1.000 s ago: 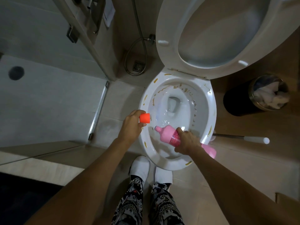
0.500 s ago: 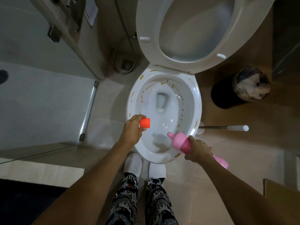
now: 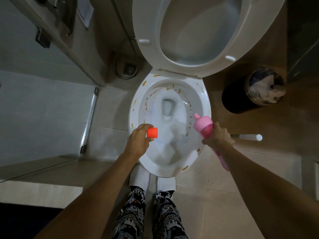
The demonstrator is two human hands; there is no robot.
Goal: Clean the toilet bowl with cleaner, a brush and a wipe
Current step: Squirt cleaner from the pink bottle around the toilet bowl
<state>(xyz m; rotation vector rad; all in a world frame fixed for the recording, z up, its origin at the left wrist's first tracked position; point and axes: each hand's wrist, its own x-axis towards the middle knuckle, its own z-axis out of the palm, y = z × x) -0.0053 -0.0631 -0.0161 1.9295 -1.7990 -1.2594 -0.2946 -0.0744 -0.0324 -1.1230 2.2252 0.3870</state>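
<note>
1. The toilet bowl (image 3: 136,116) stands open, seat up, its white rim and inside dotted with yellow-brown smears.
2. My right hand (image 3: 218,136) curls round the pink cleaner bottle (image 3: 202,125), nozzle over the bowl's right rim.
3. My left hand (image 3: 138,142) pinches the orange cap (image 3: 152,132) above the left rim.

Dim bathrm: beige tile floor (image 3: 215,200), floor drain (image 3: 130,68), black bin (image 3: 236,99) w/ tissue

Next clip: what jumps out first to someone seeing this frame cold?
The open toilet bowl at centre, its rim and inside streaked with yellow-brown marks. Over it, the left hand pinches a bright orange cap, while the right hand grips a pink cleaner bottle at the bowl's right edge.
</note>
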